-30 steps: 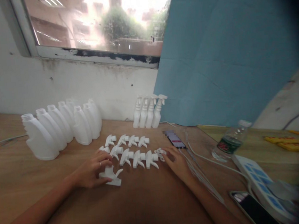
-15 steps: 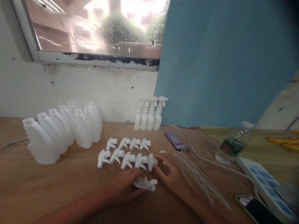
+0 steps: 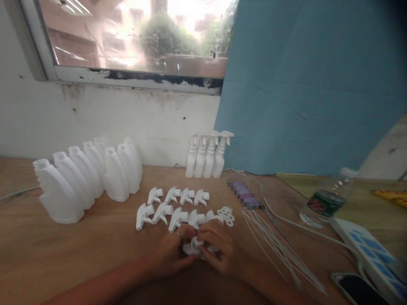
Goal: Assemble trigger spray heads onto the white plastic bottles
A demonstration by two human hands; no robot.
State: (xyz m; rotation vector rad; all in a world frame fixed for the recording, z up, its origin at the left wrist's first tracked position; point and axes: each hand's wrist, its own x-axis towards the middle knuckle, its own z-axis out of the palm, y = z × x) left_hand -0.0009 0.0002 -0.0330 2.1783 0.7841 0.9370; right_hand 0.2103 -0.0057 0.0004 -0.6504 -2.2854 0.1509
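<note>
My left hand [image 3: 171,253] and my right hand [image 3: 222,250] meet over one white trigger sprayer head [image 3: 193,246] just above the wooden table [image 3: 37,252]; both close their fingers around it. Just beyond them lie two rows of loose white sprayer heads [image 3: 174,207]. A small pile of white round washers [image 3: 226,214] rests right of the near row. Several thin white dip tubes [image 3: 279,248] lie to the right of my right hand.
Several open white bottles [image 3: 84,179] stand at the left. Assembled spray bottles [image 3: 209,154] stand by the wall. A phone [image 3: 245,196], a water bottle [image 3: 327,198], a power strip [image 3: 369,256] and another phone [image 3: 361,290] sit at the right, before a blue sheet [image 3: 307,77].
My left hand carried a sprayer head from the left toward the centre. My right hand left the washer pile and joined it, both now closed on the same piece.
</note>
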